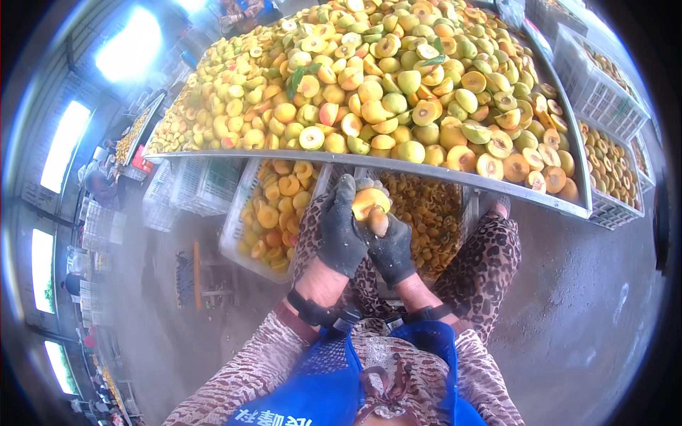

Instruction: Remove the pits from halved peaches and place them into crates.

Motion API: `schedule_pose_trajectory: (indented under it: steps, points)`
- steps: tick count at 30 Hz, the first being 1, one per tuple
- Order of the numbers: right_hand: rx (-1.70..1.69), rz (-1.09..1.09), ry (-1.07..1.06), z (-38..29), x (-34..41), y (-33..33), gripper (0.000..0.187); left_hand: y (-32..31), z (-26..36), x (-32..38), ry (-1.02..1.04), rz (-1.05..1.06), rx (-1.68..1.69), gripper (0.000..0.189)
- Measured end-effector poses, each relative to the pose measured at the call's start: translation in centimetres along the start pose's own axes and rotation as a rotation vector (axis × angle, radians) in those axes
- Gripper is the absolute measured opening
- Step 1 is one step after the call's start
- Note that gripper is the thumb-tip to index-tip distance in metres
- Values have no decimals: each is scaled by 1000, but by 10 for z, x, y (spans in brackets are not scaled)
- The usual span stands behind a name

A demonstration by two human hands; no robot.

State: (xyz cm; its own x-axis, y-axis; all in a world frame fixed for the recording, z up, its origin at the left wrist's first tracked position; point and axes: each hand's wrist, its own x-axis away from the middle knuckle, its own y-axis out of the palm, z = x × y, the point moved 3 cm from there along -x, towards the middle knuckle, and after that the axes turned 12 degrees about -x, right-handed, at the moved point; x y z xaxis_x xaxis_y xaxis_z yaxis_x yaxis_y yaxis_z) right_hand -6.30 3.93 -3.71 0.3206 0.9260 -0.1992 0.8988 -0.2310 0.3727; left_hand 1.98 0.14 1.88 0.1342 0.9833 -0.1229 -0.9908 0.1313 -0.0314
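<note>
Between my gloved hands is a halved yellow stone fruit [368,200], which looks like a peach. My left hand [341,234], in a dark grey glove, curls around the fruit from the left and behind. My right hand [392,249], gloved the same way, is closed up against the fruit's near side. A rounded brown tip [378,222] sticks up from it; whether this is a bare thumb or a tool's end is unclear. Below the hands stands a crate of brown pits and scraps [426,223]. Fruit halves without pits fill a white plastic crate [229,242] to the left.
A metal-rimmed table [373,161] heaped with cut fruit [367,96], many halves still holding pits, spans the front. Fruit-filled crates [602,80] are stacked at right, with more crates [205,183] under the table's left. A low stool [213,277] stands on the floor. Other people are farther left.
</note>
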Motion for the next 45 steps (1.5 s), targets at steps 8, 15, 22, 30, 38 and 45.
schedule_pose_trajectory:
  steps: [8, 15, 22, 30, 38, 45]
  points:
    - [-1, -25, 162, 18, -7, -17, 20, 16, -7, -9, -27, 32, 60, 36]
    - [-214, -253, 656, 5, 0, -17, 17, 15, 5, -8, -25, 46, -36, 34]
    - [-122, -284, 590, 5, 9, -19, 13, 22, 18, -2, 51, 45, -244, 32]
    - [-257, -423, 547, 9, 17, -28, 26, 32, 31, 3, 368, -185, -436, 34]
    - [-141, -586, 116, 35, 15, -35, 32, 22, 28, -5, -51, -380, 19, 35]
    - [-411, -723, 577, -22, 15, -11, 15, -26, 54, -17, 679, -331, -532, 35]
